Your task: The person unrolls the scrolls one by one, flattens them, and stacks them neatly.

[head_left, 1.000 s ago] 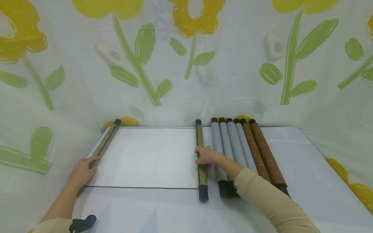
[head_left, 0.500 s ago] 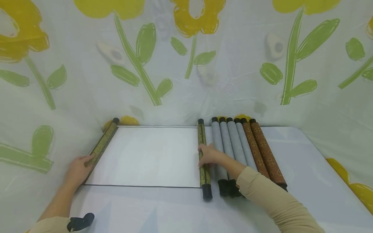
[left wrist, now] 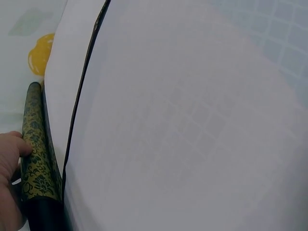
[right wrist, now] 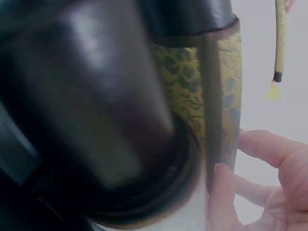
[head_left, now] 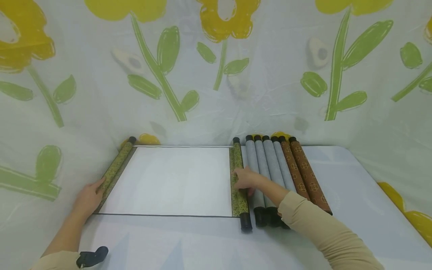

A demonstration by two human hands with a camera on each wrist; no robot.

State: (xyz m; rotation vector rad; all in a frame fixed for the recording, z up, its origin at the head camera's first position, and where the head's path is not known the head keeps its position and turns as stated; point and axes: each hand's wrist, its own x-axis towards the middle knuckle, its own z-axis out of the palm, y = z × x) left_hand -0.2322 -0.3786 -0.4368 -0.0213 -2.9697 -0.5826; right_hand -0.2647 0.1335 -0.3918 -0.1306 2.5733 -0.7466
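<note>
A scroll lies spread out, its white paper (head_left: 182, 180) bare between two rolled ends in green-gold brocade. My left hand (head_left: 88, 198) grips the left roll (head_left: 116, 167), which slants along the table's left side. In the left wrist view, fingers (left wrist: 14, 149) touch that roll above its black end knob (left wrist: 45, 214). My right hand (head_left: 248, 178) holds the right roll (head_left: 243, 204), with a flat brocade strip (head_left: 234, 204) showing beside it. In the right wrist view, the thumb and fingers (right wrist: 264, 144) are at the brocade roll (right wrist: 231, 96), partly behind a dark knob.
Just right of the held roll lie several grey rolled scrolls (head_left: 251, 157), then two brown patterned ones (head_left: 310, 176). Their dark end knobs (head_left: 260, 217) point toward me. A flower-printed curtain (head_left: 270, 75) hangs behind the white table (head_left: 357, 195).
My right hand has moved the right roll rightward, nearer the grey scrolls, and a brocade strip now shows beside it. The left roll has shifted slightly left, with brocade uncovered there too.
</note>
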